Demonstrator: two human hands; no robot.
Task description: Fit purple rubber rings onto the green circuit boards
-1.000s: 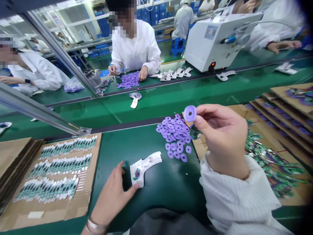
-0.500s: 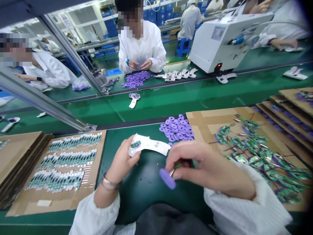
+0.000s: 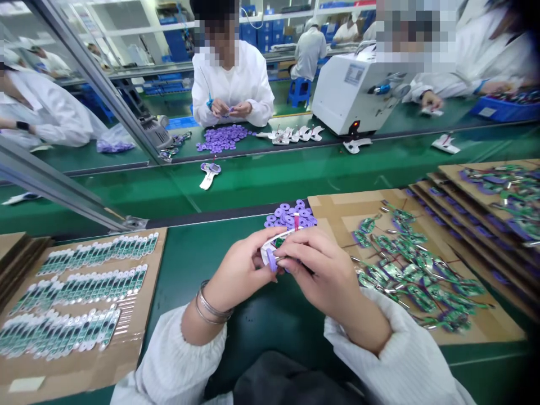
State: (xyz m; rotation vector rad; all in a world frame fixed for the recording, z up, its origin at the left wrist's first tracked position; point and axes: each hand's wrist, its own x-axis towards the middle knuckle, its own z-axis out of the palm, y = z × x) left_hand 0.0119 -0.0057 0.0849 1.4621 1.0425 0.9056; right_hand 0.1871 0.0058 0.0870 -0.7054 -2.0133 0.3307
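Observation:
My left hand (image 3: 237,271) and my right hand (image 3: 317,271) meet above the green bench, both closed. Between them sits a white plastic housing (image 3: 270,246) held by the left fingers. My right fingers pinch a purple ring (image 3: 272,261) with a small green board against it. Just beyond my hands lies a pile of purple rings (image 3: 289,214). To the right, a cardboard sheet (image 3: 337,208) carries a heap of green circuit boards with wires (image 3: 415,275).
A cardboard tray (image 3: 126,349) with rows of narrow green boards lies at the left. Stacked cardboard trays (image 3: 485,191) stand at the far right. A conveyor belt (image 3: 295,169) carries a white part (image 3: 208,174). Other workers sit across it beside a white machine (image 3: 350,93).
My right hand came down from holding the purple ring up and moved in to my left hand, which lifted the white housing off the bench. Both now meet in front of me.

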